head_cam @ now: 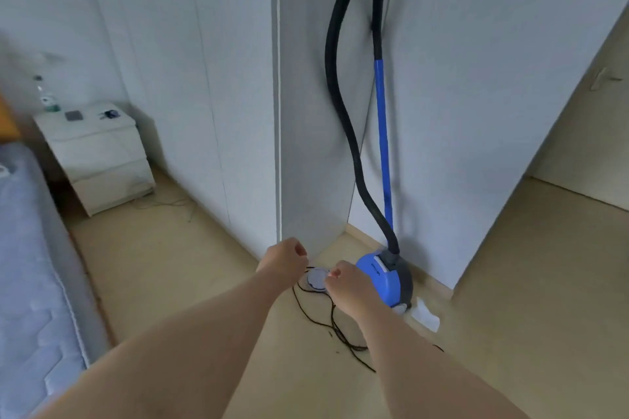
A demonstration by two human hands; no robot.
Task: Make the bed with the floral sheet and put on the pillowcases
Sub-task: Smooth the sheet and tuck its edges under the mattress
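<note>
Both your arms reach forward and down, forearms bare, converging toward the middle. Your left hand sits slightly higher and farther out, fingers curled in. Your right hand is just beside it, not touching, knuckles up, fingers likewise curled (whether either pinches anything: cannot tell).

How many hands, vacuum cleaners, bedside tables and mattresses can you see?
hands: 2, the left hand and the right hand
vacuum cleaner: 1
bedside table: 1
mattress: 1
Total: 5
</note>
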